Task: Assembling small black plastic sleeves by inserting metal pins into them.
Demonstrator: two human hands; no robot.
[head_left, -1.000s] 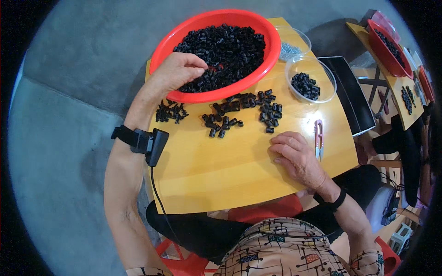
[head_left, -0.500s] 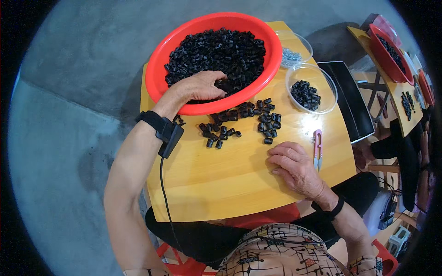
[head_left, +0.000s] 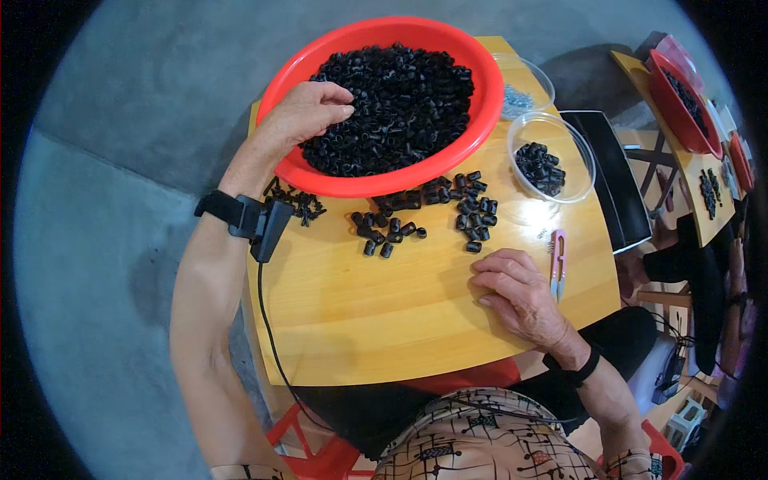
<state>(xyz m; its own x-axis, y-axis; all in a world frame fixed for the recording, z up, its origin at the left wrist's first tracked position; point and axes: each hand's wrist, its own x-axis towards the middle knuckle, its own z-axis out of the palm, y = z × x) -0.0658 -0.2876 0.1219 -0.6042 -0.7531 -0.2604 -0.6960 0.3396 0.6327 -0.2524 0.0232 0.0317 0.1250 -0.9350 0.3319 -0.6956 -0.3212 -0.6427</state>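
Note:
A big red plastic basin [head_left: 482,132] holds a heap of short black plastic tubes [head_left: 400,104]. Over the basin's left side is my left hand [head_left: 308,112], thumb and forefinger slightly apart just above the heap, with nothing visible between them. My right hand [head_left: 520,292] rests on the yellow table [head_left: 376,320], fingers loosely bent and holding nothing. Beside it lie pink-handled thread snips [head_left: 558,260]. Loose black tubes [head_left: 476,216] are scattered between the basin and my right hand, with another group [head_left: 384,232] farther left.
A clear round tub [head_left: 512,180] of black tubes stands right of the basin, before another clear tub [head_left: 546,80] with small silvery pieces. Thin black pieces [head_left: 300,204] lie at the table's left. A black open box [head_left: 608,180] sits beyond the right edge. Another worktable [head_left: 712,224] stands farther right.
My left hand has come up out of the heap and moved left and away from me, over the basin's left side. My right hand stays in place.

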